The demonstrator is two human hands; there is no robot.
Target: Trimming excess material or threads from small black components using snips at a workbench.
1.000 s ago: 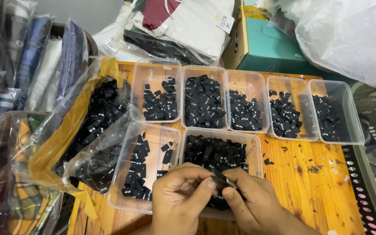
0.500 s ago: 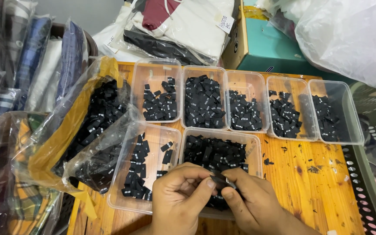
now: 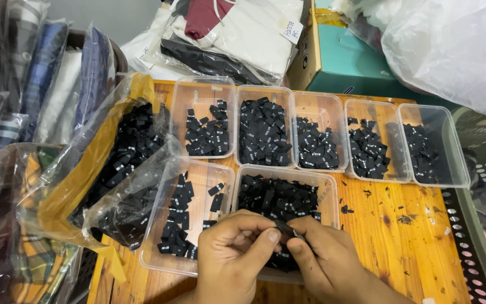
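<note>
Nothing moved since earlier frames, really. Left hand [image 3: 233, 256] and right hand [image 3: 324, 262] still pinch small black woven label [image 3: 286, 228] between fingertips, over near clear plastic tray of black labels [image 3: 279, 198]. Looks mid-sort; next needs careful drop into matching tray.

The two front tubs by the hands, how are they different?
The front left tub is sparsely filled: its black tags lie in a loose strip with bare bottom showing. The front right tub is heaped with tags. The left hand and right hand pinch one tag over the front right tub; the front left tub is partly under a plastic bag. Both tubs are clear plastic.
</note>
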